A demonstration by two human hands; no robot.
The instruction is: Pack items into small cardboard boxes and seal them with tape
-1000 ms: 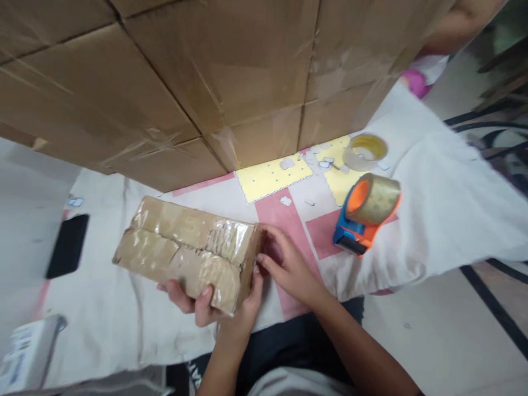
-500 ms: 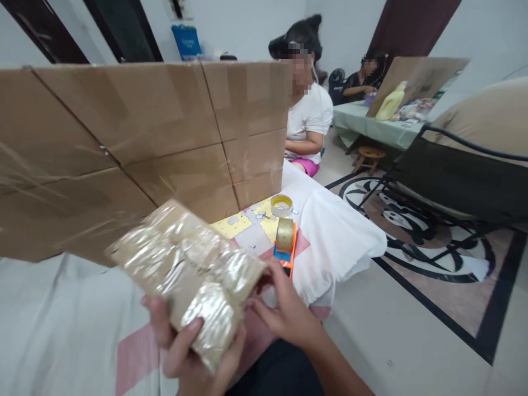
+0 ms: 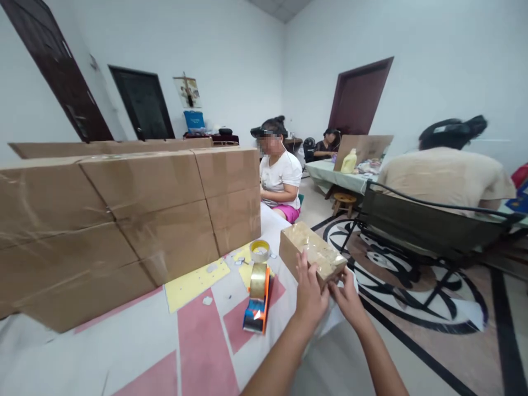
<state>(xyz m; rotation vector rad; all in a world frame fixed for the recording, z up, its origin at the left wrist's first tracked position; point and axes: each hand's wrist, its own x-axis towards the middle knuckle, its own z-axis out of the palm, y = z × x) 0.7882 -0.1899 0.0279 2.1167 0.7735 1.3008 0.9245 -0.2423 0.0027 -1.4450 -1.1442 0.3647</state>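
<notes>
A small cardboard parcel [image 3: 310, 250] wrapped in clear tape is held out in front of me at the right edge of the table. My left hand [image 3: 309, 294] grips its near left side with the fingers up against the cardboard. My right hand [image 3: 347, 297] holds the near end from below and the right. An orange and blue tape dispenser [image 3: 258, 300] with a brown roll lies on the table just left of my left hand. A loose tape roll [image 3: 259, 250] sits behind it.
A wall of large taped cardboard boxes [image 3: 132, 214] stands along the left of the white and pink table cover [image 3: 198, 341]. A seated person [image 3: 280, 176] is beyond the boxes, another person's back [image 3: 445, 176] and a dark chair [image 3: 421, 225] are on the right.
My view has lifted from the table to the room. Both hands have carried the parcel from the left of the dispenser up and over to its right.
</notes>
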